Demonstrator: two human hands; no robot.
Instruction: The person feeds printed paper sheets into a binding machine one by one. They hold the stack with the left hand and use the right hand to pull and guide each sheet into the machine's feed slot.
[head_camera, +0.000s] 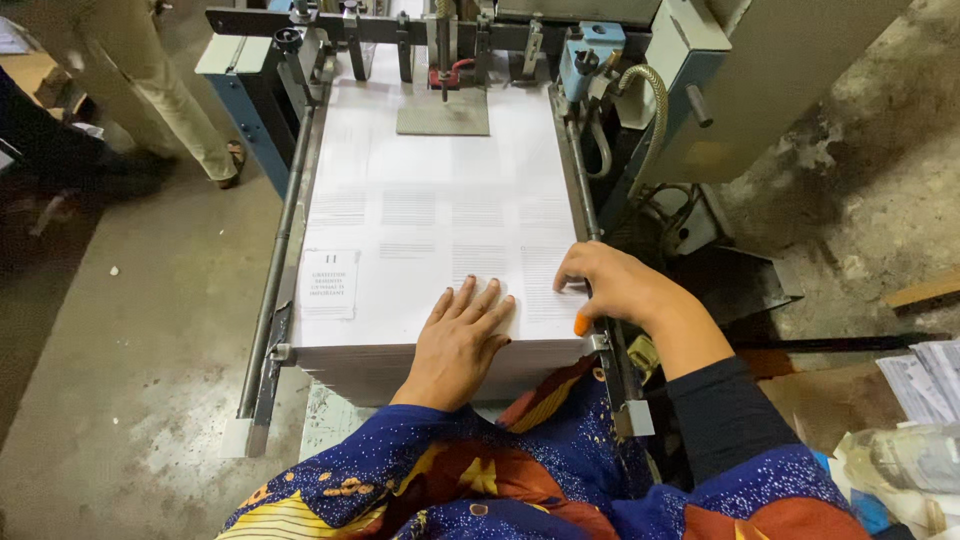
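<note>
A stained concrete workshop floor (130, 380) surrounds a grey-and-blue sheet-feeding machine (640, 90), whose surface carries a thick stack of large white printed paper sheets (430, 220). The stack sits between the machine's metal side rails (275, 270), its near edge at the person's waist. The left hand (460, 335) lies flat, fingers spread, on the top sheet near the front edge. The right hand (605, 285) curls over the stack's right front corner, fingertips on the paper. Judged from this, the sheets are being squared up; further evening calls for gentle pressure along the edges.
</note>
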